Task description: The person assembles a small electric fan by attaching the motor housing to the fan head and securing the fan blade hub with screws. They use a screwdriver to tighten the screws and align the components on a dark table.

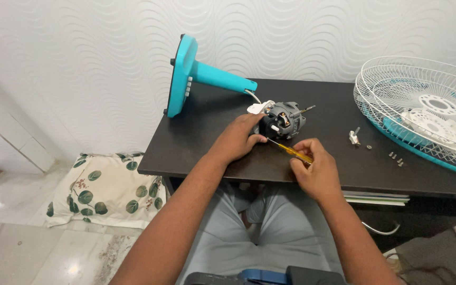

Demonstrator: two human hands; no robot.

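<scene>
A grey fan motor (282, 120), its shaft pointing toward the right, lies near the middle of a dark table (196, 142). The person's left hand (240, 138) is closed around the motor's near end, while the right hand (316, 168) pinches the amber handle of a screwdriver (291, 150) whose tip meets the motor housing. A white wire runs from the motor to the turquoise fan stand (196, 74), which lies on its side at the table's back left corner. White wire fan guards (423, 111) with turquoise blades inside sit at the right edge. A small white part (354, 136) and loose screws (396, 157) lie between motor and guards.
</scene>
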